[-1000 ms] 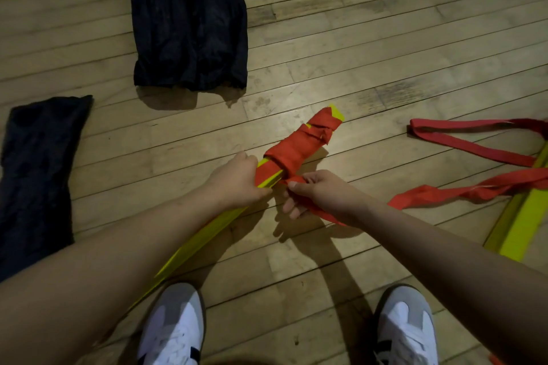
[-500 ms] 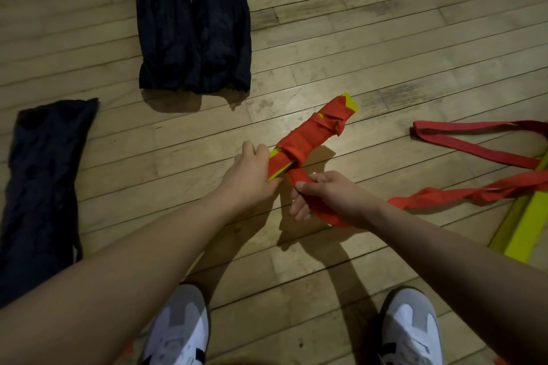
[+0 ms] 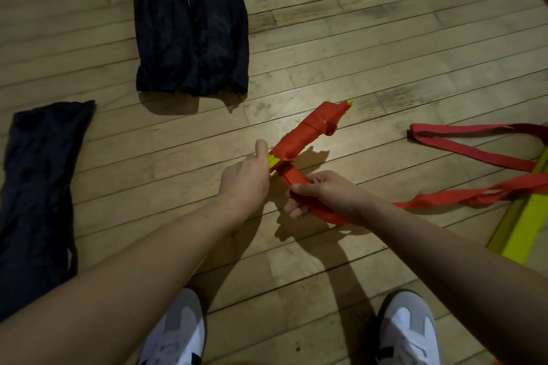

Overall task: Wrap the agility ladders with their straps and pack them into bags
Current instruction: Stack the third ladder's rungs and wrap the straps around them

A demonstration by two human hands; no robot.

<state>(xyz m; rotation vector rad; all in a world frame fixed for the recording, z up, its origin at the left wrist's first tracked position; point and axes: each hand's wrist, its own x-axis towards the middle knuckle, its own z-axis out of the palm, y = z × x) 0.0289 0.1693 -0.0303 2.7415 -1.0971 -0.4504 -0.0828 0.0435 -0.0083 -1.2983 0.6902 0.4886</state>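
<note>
One yellow ladder [image 3: 308, 135], red-strap-bound

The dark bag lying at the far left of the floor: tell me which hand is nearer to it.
Left. The left hand grips the yellow ladder bundle to the right of the bag; the right hand, pinching the red strap, is farther right.

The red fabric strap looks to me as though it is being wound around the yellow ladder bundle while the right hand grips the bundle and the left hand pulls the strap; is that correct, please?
Not quite: the hands are swapped. In the head view the left hand grips the yellow ladder bundle, and the right hand pulls the red fabric strap. The rest is correct.
</note>
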